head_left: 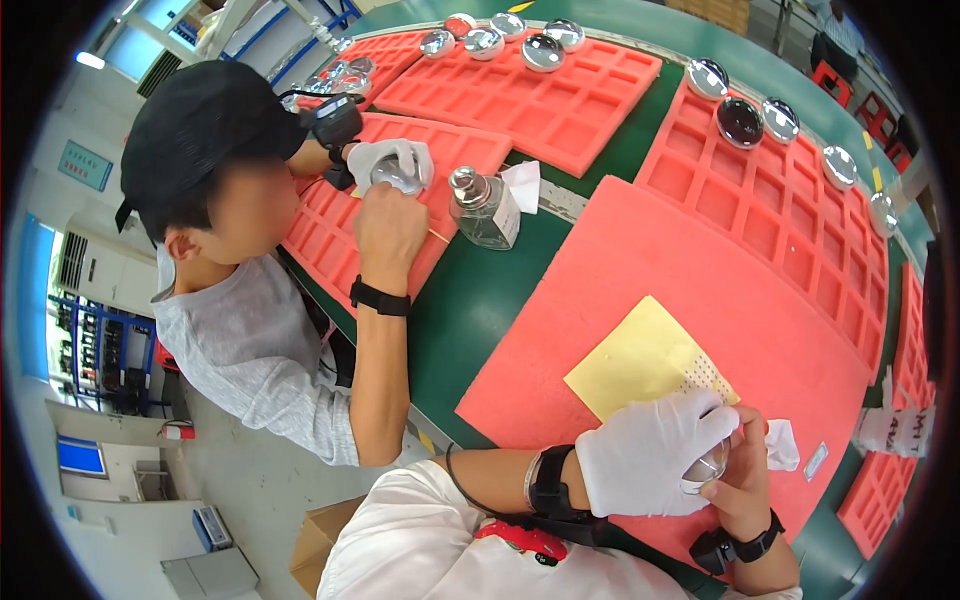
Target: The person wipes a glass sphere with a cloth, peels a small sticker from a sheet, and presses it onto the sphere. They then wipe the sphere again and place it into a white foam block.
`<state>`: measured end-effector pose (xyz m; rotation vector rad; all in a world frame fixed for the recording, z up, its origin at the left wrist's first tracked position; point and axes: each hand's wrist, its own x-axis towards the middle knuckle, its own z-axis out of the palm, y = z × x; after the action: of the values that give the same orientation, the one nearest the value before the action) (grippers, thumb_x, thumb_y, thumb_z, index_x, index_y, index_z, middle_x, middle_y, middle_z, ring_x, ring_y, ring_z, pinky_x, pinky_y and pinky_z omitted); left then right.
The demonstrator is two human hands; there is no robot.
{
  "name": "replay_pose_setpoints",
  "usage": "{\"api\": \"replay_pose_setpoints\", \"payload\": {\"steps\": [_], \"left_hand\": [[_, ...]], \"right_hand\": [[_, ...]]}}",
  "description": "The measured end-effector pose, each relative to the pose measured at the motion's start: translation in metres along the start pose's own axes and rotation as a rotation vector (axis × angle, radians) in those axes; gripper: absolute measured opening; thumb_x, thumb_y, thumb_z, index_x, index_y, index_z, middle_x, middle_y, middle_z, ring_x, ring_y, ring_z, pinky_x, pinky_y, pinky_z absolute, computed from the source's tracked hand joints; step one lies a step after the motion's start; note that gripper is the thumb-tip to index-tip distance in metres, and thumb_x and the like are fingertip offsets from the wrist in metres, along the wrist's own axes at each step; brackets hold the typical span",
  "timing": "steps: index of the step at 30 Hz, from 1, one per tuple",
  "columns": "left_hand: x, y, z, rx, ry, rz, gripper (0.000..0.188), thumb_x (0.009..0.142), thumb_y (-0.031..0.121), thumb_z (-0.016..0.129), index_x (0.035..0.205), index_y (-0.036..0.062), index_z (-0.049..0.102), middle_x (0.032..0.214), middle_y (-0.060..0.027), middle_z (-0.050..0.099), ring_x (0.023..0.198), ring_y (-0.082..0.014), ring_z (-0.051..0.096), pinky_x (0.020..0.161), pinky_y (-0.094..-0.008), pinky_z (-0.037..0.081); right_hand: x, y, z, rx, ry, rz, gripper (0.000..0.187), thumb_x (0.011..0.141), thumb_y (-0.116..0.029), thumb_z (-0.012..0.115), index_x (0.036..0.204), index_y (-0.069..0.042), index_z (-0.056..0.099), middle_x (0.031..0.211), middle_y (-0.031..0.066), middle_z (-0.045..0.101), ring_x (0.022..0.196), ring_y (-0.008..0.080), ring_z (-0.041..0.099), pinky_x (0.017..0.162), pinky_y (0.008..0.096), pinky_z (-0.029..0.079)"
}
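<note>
My left hand (645, 455), in a white glove, is closed around the edge of a round clear glass lens (710, 464). My bare right hand (745, 480) grips the same lens from the other side, thumb and fingers at its rim. Part of the lens is hidden behind the fingers. Just beyond my hands lies a yellow sheet (635, 355) with rows of small dots near its right corner. Both rest over a flat red foam pad (540, 365). A crumpled white tissue (782, 445) sits right beside my right hand.
Gridded red foam trays (770, 215) spread across the green table (450, 300). Several glass lenses (740, 122) stand along the far edge. A glass bottle (485, 208) with a metal top stands at left, beside a co-worker (270, 330) holding a lens.
</note>
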<state>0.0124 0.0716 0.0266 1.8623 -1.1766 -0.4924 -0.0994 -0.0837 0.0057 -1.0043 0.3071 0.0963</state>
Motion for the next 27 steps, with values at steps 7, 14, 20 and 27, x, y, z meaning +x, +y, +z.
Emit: {"api": "replay_pose_setpoints", "payload": {"steps": [7,14,20,27], "left_hand": [[0.0017,-0.0017,0.0000,-0.026,-0.066,-0.011,0.059,0.072,0.030,0.075,0.120,0.0044,0.049,0.109,-0.0133,0.052,0.093,-0.0334,0.057,0.074,-0.0397,0.051],[0.0016,-0.0058,0.0041,-0.023,-0.075,-0.002,0.062,0.072,0.029,0.075,0.122,0.0044,0.048,0.109,-0.0134,0.052,0.093,-0.0338,0.057,0.074,-0.0400,0.051],[0.0018,-0.0018,-0.0002,-0.036,-0.064,-0.016,0.061,0.072,0.029,0.075,0.121,0.0044,0.048,0.109,-0.0139,0.052,0.093,-0.0341,0.057,0.075,-0.0401,0.051],[0.0003,-0.0042,0.0023,-0.029,-0.023,0.017,0.059,0.072,0.029,0.075,0.119,0.0047,0.049,0.108,-0.0139,0.052,0.093,-0.0338,0.058,0.075,-0.0398,0.051]], "right_hand": [[-0.0017,-0.0001,-0.0026,0.025,-0.011,0.015,0.081,0.069,-0.003,0.079,0.131,-0.010,0.028,0.123,0.0113,0.052,0.115,0.0218,0.054,0.097,0.0349,0.045],[0.0001,0.0033,-0.0052,0.016,-0.021,-0.008,0.081,0.069,-0.003,0.080,0.131,-0.010,0.028,0.122,0.0114,0.052,0.115,0.0217,0.054,0.098,0.0351,0.045],[-0.0010,0.0011,-0.0050,0.016,-0.023,0.009,0.082,0.069,-0.004,0.080,0.132,-0.010,0.028,0.123,0.0113,0.052,0.116,0.0218,0.053,0.099,0.0350,0.045],[0.0002,0.0031,-0.0045,0.003,-0.022,0.004,0.082,0.068,-0.003,0.079,0.132,-0.010,0.028,0.126,0.0114,0.050,0.118,0.0220,0.052,0.099,0.0350,0.044]]}}
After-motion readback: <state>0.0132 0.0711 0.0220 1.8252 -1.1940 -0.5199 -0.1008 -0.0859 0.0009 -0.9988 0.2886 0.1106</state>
